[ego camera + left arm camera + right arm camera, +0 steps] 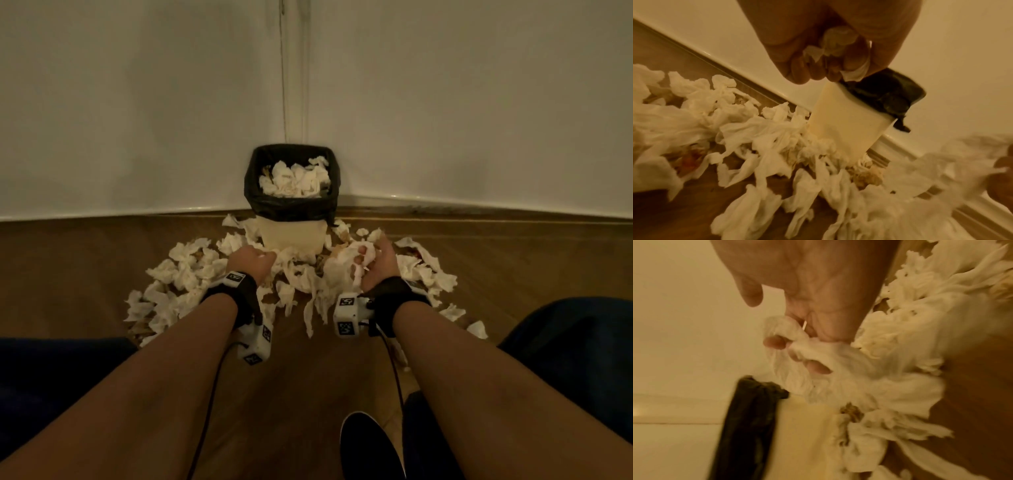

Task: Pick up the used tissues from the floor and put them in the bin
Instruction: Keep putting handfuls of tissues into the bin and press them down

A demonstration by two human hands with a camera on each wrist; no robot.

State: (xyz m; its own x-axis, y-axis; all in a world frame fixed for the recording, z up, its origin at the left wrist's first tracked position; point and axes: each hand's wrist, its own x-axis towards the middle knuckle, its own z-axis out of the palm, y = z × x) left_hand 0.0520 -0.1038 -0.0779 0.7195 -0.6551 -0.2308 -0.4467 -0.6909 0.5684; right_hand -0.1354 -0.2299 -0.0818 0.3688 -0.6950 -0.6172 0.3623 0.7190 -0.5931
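- Mostly the used tissues (185, 274) lie crumpled on the wooden floor (308, 370), spread in a loose arc round the foot of the bin (291, 236); some touch its base, and some show brownish stains.
- More tissues (296, 180) already fill the bin, heaped near its rim inside the black liner (253, 192) folded over the top.
- The left hand (253, 262) is curled into a fist just in front of the bin, low over the pile; the left wrist view shows its fingers (799, 71) folded tightly round a small wad of tissue (835, 41) that pokes out between them.
- The right hand (378, 265) is turned palm up to the right of the bin, its fingers (774, 341) bent round a larger bunch of tissue (342, 270); strands of it trail down to the pile below. The thumb (751, 293) stands apart from the bunch.
- Both wrists wear black straps carrying white camera blocks (347, 315) with printed markers, and dark cables run back along the forearms.
- The bin stands upright in the corner where two pale walls (137, 102) meet, its cream body showing below the liner.
- A white skirting board (479, 205) runs along the bottom of the walls.
- Nearest the camera are dark-clothed knees at either side and a dark shoe (370, 445) on the floor.
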